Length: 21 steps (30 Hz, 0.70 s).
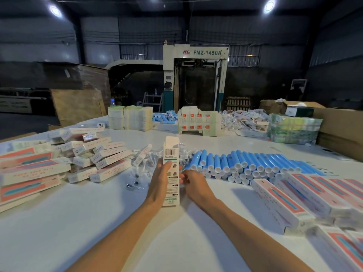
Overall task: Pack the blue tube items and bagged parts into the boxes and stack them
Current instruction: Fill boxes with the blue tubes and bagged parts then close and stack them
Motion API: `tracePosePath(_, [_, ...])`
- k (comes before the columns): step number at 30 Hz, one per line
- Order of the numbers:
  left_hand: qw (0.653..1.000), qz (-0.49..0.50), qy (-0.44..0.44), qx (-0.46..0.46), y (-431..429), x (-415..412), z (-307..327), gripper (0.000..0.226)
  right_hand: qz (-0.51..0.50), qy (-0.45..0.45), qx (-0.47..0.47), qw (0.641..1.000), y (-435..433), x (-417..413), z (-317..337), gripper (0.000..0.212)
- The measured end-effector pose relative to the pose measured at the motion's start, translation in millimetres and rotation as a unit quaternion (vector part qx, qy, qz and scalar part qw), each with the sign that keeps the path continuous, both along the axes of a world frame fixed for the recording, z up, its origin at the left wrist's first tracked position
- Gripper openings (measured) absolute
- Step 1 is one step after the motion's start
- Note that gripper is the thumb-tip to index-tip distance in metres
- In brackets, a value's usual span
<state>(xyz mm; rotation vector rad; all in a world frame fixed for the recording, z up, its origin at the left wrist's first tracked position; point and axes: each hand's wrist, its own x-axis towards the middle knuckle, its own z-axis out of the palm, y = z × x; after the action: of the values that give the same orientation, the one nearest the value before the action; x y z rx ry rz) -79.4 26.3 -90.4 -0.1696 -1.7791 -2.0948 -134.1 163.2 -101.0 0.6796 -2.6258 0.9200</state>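
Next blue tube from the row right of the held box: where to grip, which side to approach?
Probably the leftmost blue tube, nearest the right hand beside the box. It lies on its side, white cap towards the person, neighbours packed against its right. Come from above-left, fingers across the blue body just behind the cap; that flank looks least crowded.
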Motion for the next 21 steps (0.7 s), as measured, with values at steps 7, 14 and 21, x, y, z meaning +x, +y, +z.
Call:
tracePosePath(7, [0.997,-0.076,-0.024,0.000,7,3,3,0.043,-0.057,-0.003,-0.268,0.962,79,15,71,0.009])
tracePosePath(14, [0.991,-0.124,-0.043,-0.007,14,7,4,0.046,-0.030,0.120,-0.284,0.951,112,51,145,0.020])
tracePosePath(21, [0.985,-0.165,-0.038,-0.018,21,15,10,0.033,0.039,0.157,-0.175,0.971,74,64,178,0.019])
